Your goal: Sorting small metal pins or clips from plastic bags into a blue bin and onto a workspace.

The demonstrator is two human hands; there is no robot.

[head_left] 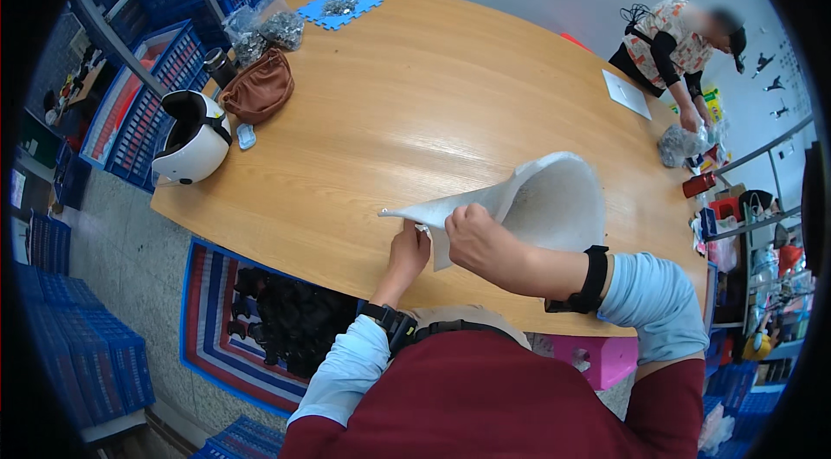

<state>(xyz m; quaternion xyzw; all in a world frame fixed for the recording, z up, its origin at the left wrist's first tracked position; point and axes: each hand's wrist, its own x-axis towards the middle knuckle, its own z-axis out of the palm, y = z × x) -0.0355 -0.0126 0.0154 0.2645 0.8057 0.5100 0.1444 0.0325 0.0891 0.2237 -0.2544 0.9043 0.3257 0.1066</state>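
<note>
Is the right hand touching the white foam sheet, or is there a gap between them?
Touching. In the head view, the right hand is closed on the edge of the white foam sheet, lifting it off the wooden table; the left hand is at the same edge.

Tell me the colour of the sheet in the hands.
White, slightly greyish; the sheet shows best in the head view.

Matt, faintly fuzzy white sheet (554,199) at centre, perhaps foam or felt. Smooth, lightly glossy wood table (415,96). Glossy plastic helmet (192,143) at left beside brown leather-like bag (258,89). Clear plastic bags (264,26) above.
</note>
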